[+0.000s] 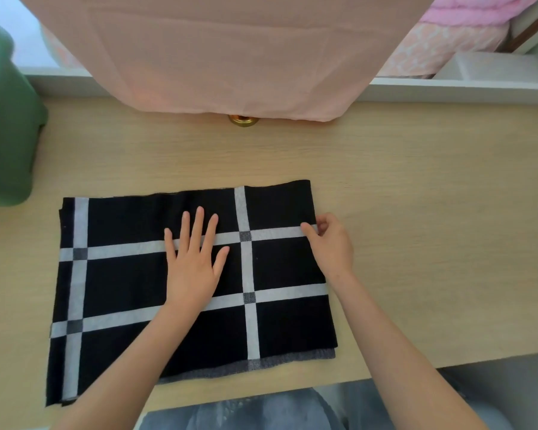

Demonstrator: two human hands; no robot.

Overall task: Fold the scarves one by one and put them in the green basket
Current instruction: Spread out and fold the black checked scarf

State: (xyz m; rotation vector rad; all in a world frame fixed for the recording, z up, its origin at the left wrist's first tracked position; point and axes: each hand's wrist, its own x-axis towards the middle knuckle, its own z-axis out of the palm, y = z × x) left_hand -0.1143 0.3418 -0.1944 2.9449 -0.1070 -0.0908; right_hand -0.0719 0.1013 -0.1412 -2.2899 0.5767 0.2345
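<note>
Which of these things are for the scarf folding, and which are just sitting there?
For the job: black checked scarf, left hand pressing flat on it, right hand pinching its right edge, green basket.

Just lying about: brass object, pink bedding. The hanging peach cloth may be another scarf; cannot tell.

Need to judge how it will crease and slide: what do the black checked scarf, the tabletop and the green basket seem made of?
The black checked scarf: soft woven cloth, matte, likely wool or acrylic; grey reverse shows at the near edge. The tabletop: light wood or wood-look laminate, smooth, with fine grain lines. The green basket: probably moulded plastic, rounded corners, dull even sheen.
</note>
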